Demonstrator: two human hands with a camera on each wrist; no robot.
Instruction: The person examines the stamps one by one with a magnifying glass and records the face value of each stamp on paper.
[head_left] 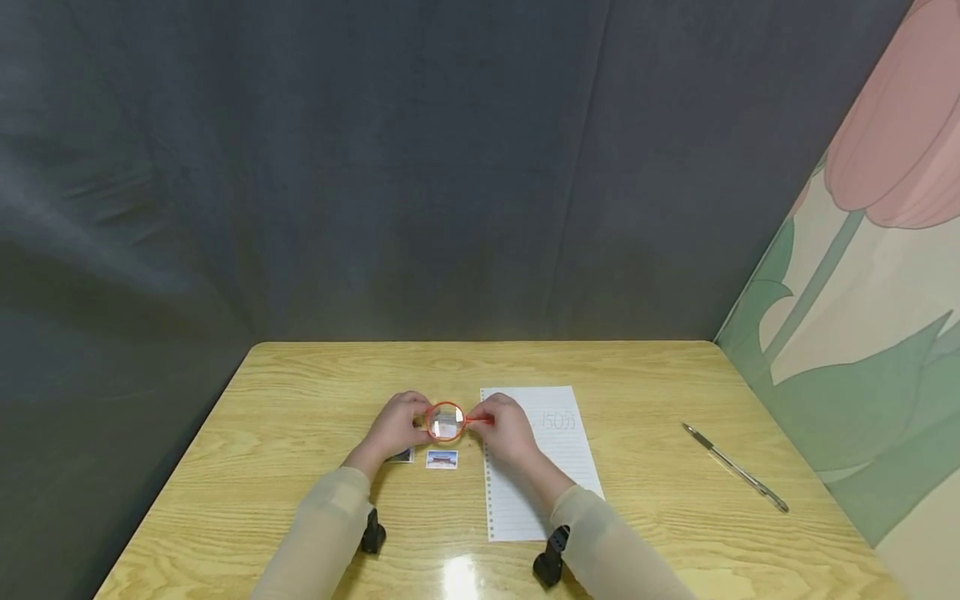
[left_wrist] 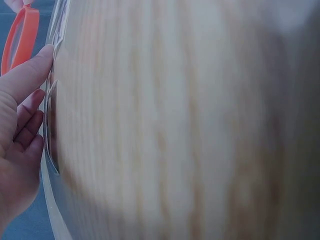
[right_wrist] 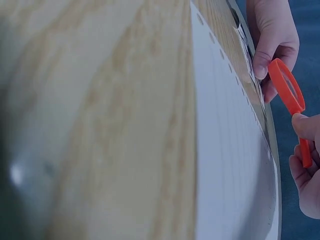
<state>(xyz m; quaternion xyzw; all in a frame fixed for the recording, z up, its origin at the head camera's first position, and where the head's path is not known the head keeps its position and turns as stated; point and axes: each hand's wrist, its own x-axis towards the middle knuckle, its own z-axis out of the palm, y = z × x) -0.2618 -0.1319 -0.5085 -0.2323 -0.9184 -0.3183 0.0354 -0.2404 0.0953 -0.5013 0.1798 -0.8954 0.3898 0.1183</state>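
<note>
Pinched at its orange handle by the right hand [head_left: 508, 433], thumb over curled fingers: small orange-rimmed magnifying glass [head_left: 446, 421], raised above the tabletop [head_left: 300, 400] near its middle, lens over a small stamp pressed down by the left hand [head_left: 397, 427]. Left fingers [left_wrist: 30, 75] nearly straight, tips at the stamp's edge beside the lens rim; stamp itself mostly hidden under the lens and too blurred to read. Just nearer the front edge, a second stamp [head_left: 442, 459] flat on the wood, blue and red picture on white; to its left a darker third stamp [head_left: 402, 455], half under the left wrist. Immediately right of the stamps, a lined, hole-punched sheet [head_left: 555, 450] with faint writing near its top, right forearm across its left margin. Well apart toward the right edge, a silver pen [head_left: 735, 467] lying slantwise. Dark cloth [head_left: 375, 167] behind the far edge; a tulip-patterned wall [head_left: 862, 292] along the right side.
</note>
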